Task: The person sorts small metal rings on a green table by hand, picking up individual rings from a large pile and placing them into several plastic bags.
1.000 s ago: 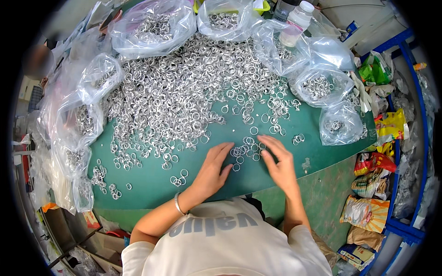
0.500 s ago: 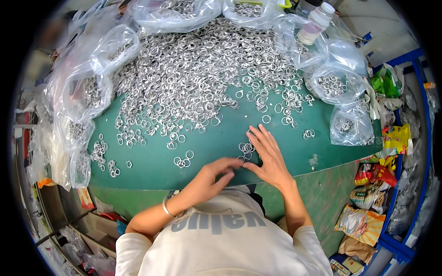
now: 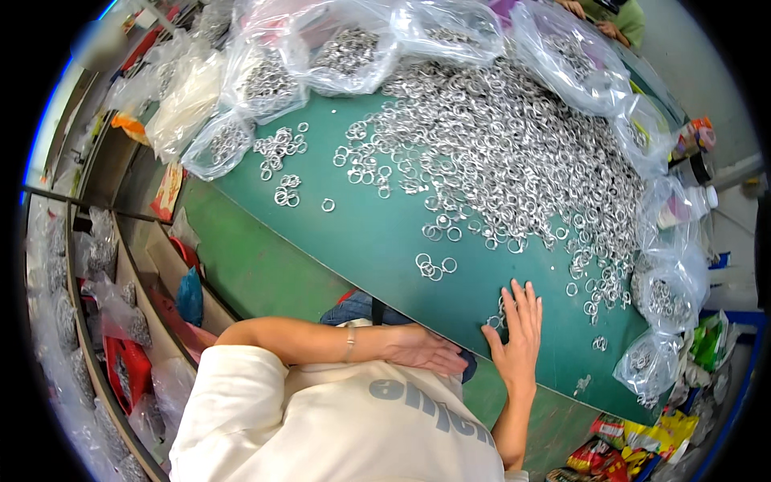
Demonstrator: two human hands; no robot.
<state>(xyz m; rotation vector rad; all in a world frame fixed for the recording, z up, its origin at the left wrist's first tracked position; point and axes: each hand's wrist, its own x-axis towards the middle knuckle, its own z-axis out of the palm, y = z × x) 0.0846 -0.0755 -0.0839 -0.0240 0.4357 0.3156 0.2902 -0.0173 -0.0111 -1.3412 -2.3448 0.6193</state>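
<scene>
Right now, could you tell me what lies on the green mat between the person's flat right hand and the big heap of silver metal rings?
In the head view, mostly bare green mat, with a few loose rings in between.

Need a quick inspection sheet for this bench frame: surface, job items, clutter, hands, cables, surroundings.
Surface: green mat on the table, bare near the front edge.
Job's things: large heap of metal rings; small loose ring clusters.
Clutter: clear bags of rings along the far and right rims; white bottles.
Hands: left hand at the table edge by the body; right hand flat on the mat, over a few rings.
Cables: nothing seen.
Surroundings: shelf compartments at left; snack packets lower right; another person's hands at the far side.
</scene>
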